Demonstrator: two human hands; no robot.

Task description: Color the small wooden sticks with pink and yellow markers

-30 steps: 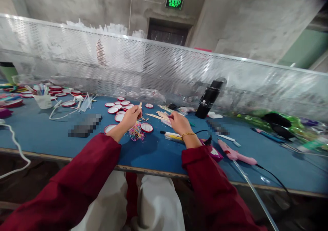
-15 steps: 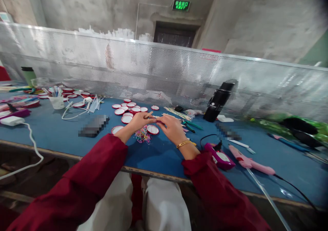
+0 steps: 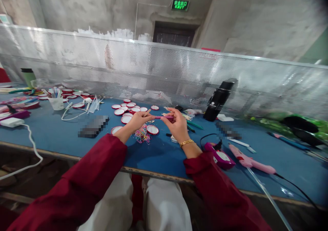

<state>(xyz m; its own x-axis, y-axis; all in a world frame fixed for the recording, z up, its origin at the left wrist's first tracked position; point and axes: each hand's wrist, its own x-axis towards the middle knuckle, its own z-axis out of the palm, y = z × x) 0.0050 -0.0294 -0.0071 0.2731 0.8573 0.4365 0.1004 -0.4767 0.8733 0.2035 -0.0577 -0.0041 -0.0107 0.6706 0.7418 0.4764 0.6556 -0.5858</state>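
Pen: purple and slender, held nearly level above the table, bridging the gap between the two hands.
Left hand: a wooden stick is grasped in the fingers, its tip left showing above them; the pen's left end is met by the fingertips, though whether it is pinched or merely touched cannot be told.
Right hand: the pen is gripped between thumb and fingers; a gold bracelet is worn at the wrist.
Lids: white with red rims, clustered beyond and beside the left hand.
Loops: small and many-coloured, heaped below the hands, just beside a single lid.
Glue gun: pink, laid to the right, near a purple box into which a black plug is set.
Flask: black, stood near the metal screen.
Cup: white, filled with pens, placed far to the left.
Exit sign: green, mounted above a doorway.
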